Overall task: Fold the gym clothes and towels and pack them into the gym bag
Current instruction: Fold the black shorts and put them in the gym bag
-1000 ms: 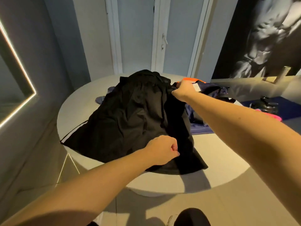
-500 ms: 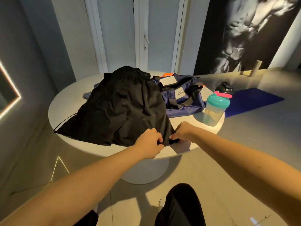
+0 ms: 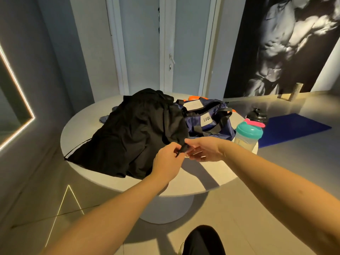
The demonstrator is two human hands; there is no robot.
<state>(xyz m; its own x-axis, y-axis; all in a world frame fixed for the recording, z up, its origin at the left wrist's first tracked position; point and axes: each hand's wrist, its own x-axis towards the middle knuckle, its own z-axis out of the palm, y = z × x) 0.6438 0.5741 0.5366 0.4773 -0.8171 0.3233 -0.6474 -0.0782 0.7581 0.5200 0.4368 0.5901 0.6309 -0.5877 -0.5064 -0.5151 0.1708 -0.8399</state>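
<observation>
A black garment lies spread over the round white table, draped toward the left edge. Its near right corner is lifted slightly off the table. My left hand pinches that corner from the left. My right hand pinches the same corner from the right, fingers partly spread. Behind the garment stands the navy gym bag with black straps and a white label. A grey cloth peeks out at the garment's far left edge.
A teal-lidded shaker bottle stands at the table's right edge, with a dark bottle behind it. A blue mat lies on the floor to the right. Orange items show behind the bag. My knee is below.
My right hand came from the garment's far top edge to its near corner and met my left hand there. Both now lift that corner a little. The view pulled back from the table.
</observation>
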